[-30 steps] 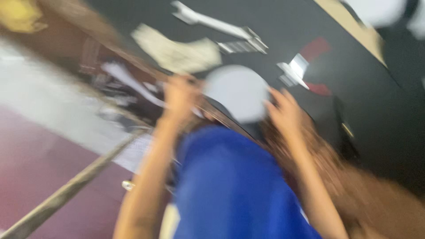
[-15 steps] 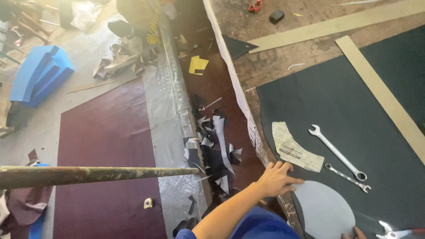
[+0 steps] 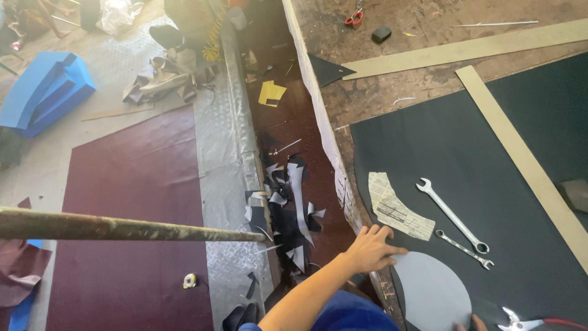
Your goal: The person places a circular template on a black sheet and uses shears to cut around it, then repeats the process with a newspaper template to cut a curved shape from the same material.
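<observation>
Under the left hand (image 3: 372, 248) lies matt dark sheet material (image 3: 490, 153) and a smooth grey disc (image 3: 432, 291). Just beyond are printed paper (image 3: 395, 208) and two shiny metal wrenches (image 3: 453, 214).

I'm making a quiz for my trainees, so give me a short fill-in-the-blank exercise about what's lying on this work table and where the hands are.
1. The left hand rests flat at the table's edge, beside the grey ____-shaped piece.
2. Two metal ____ lie side by side on the dark sheet.
3. The torn paper scrap lies to the ____ of the larger wrench.
4. The scissors at the far end of the table have ____ handles.

Missing words: round; wrenches; left; red
</observation>
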